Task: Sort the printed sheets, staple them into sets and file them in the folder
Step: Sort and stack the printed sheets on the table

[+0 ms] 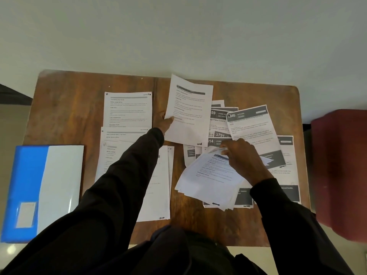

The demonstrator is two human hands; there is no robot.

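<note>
My left hand [165, 121] pinches the left edge of a single printed sheet [188, 112], lifted and tilted above the table's middle. My right hand [242, 158] grips a fanned stack of sheets [208, 181] held low over the table. Under and beyond that stack lie scattered sheets with dark headers [250, 124], overlapping each other. A light-headed sheet [128, 110] lies flat at the left, with more sheets [156, 185] partly hidden under my left sleeve. The blue and white folder [41, 187] lies shut at the table's left edge. No stapler is in view.
The wooden table [75, 108] has rounded far corners and stands against a pale wall. A dark red chair or cushion [341, 165] sits just off the table's right edge. Bare wood shows at the far left and along the front edge.
</note>
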